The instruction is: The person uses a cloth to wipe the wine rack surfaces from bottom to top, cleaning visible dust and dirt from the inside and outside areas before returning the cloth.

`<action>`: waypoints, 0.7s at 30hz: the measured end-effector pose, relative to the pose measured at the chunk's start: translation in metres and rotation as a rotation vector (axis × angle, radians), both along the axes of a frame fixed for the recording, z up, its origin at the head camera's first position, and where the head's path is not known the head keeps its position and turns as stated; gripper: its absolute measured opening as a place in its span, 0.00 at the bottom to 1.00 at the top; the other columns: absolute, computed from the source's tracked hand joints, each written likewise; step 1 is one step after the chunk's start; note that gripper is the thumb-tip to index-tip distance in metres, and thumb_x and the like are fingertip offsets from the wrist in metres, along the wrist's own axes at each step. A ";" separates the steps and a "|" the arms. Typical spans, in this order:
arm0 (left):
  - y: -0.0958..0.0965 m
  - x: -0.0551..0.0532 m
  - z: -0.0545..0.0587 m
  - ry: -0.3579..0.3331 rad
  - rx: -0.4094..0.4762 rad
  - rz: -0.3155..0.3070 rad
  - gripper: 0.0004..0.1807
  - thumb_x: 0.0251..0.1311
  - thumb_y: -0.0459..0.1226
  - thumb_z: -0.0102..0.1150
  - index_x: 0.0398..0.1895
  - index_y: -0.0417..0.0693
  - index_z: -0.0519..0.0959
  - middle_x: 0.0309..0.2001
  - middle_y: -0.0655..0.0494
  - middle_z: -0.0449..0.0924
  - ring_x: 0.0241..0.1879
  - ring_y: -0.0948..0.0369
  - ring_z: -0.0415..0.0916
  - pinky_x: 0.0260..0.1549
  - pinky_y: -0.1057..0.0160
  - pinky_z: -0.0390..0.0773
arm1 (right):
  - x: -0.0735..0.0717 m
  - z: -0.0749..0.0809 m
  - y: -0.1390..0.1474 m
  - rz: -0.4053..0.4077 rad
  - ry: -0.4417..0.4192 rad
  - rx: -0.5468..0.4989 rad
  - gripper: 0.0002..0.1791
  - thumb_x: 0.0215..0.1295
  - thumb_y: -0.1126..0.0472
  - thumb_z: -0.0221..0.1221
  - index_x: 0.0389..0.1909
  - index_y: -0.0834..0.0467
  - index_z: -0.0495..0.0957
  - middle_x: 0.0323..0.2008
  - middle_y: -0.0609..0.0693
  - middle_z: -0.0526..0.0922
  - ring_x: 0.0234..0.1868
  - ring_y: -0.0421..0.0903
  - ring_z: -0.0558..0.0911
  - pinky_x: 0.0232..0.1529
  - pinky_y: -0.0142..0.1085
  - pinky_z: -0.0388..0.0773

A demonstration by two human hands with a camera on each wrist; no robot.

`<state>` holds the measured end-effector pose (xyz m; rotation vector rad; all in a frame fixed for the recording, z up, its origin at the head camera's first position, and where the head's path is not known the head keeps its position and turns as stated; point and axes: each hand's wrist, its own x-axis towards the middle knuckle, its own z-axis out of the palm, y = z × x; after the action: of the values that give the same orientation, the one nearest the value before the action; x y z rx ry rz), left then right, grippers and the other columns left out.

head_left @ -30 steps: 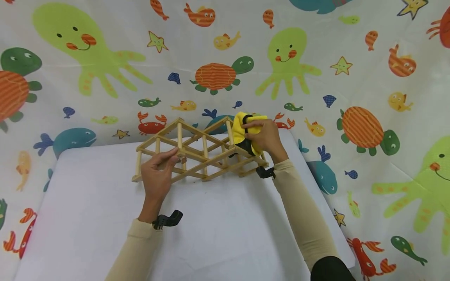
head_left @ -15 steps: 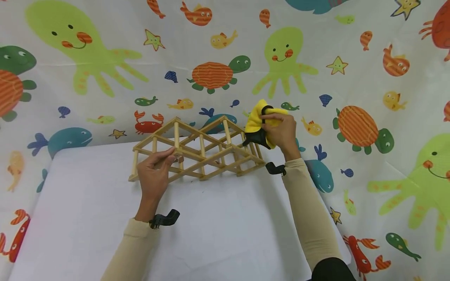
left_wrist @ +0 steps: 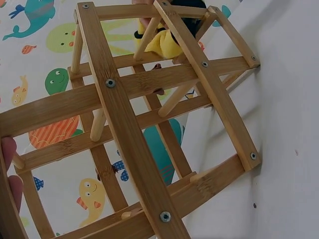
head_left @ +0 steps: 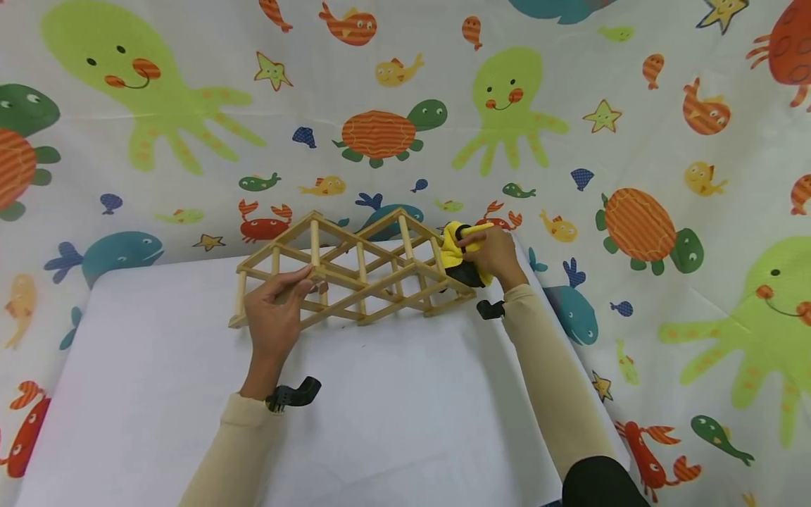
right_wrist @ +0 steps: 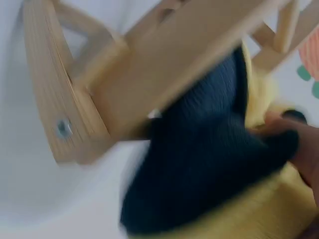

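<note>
From where I stand, the wooden rack (head_left: pixel 366 287) sits on the white tabletop (head_left: pixel 393 394), mostly between the person's two hands and a little ahead of them. Its long axis runs from left to right: the left end pokes out beyond the left hand (head_left: pixel 274 317), and the right end reaches the right hand (head_left: pixel 497 253), lying slightly farther from the person than the left end. Of its far corners, one points away just ahead of the left fingertips and another does the same between the hands. Its slats cross in diamonds, with round pegs joining the two lattice layers and metal fasteners at the joints.

The left hand has thumb and fingers drawn together in a narrow pinch on a near corner of the rack. The right hand has its thumb and fingers gathered round a yellow and black cloth (head_left: pixel 452 255), bunched up at the rack's right end. The black part shows right beside a slat there, but the right wrist view is blurred and I can't tell how firmly it presses.

A small black camera (head_left: pixel 294 394) sits on the left wrist, below that hand. Beyond both hands hangs a sheet (head_left: pixel 317 91) printed with sea creatures.
</note>
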<state>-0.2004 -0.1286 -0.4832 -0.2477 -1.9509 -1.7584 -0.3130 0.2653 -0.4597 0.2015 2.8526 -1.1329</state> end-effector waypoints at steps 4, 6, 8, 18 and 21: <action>-0.002 0.000 -0.001 -0.004 0.012 0.011 0.14 0.66 0.26 0.68 0.53 0.42 0.89 0.48 0.41 0.91 0.45 0.70 0.90 0.49 0.74 0.85 | 0.002 -0.004 -0.001 0.047 -0.035 -0.169 0.14 0.63 0.61 0.75 0.50 0.50 0.92 0.69 0.56 0.79 0.69 0.58 0.76 0.68 0.53 0.79; -0.002 -0.001 -0.002 -0.008 0.019 0.017 0.14 0.66 0.27 0.68 0.53 0.43 0.89 0.48 0.46 0.92 0.46 0.71 0.90 0.49 0.74 0.85 | 0.003 -0.009 -0.001 0.104 -0.080 -0.271 0.15 0.63 0.62 0.76 0.50 0.50 0.92 0.68 0.56 0.80 0.68 0.56 0.77 0.66 0.51 0.81; -0.002 -0.001 -0.002 -0.005 0.033 0.007 0.14 0.66 0.26 0.67 0.53 0.42 0.89 0.48 0.50 0.92 0.44 0.70 0.90 0.49 0.74 0.86 | 0.005 -0.008 -0.001 0.133 -0.082 -0.269 0.14 0.63 0.60 0.76 0.49 0.48 0.93 0.68 0.55 0.80 0.67 0.54 0.78 0.64 0.47 0.82; -0.001 -0.002 -0.002 0.007 0.029 -0.006 0.15 0.65 0.25 0.68 0.54 0.42 0.89 0.47 0.40 0.91 0.45 0.71 0.90 0.50 0.72 0.86 | 0.018 0.041 -0.020 0.244 0.291 -0.572 0.12 0.57 0.73 0.76 0.43 0.66 0.91 0.50 0.58 0.88 0.52 0.53 0.86 0.50 0.36 0.88; -0.001 -0.002 -0.002 0.007 0.026 0.012 0.15 0.65 0.26 0.68 0.53 0.43 0.89 0.46 0.40 0.91 0.45 0.71 0.90 0.51 0.73 0.85 | 0.012 0.043 -0.037 0.311 0.224 -0.577 0.11 0.58 0.70 0.77 0.43 0.62 0.92 0.51 0.56 0.87 0.53 0.52 0.85 0.49 0.35 0.89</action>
<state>-0.2028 -0.1296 -0.4854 -0.2318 -1.9195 -1.7717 -0.3010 0.2282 -0.4166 -0.4047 2.4488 -1.9135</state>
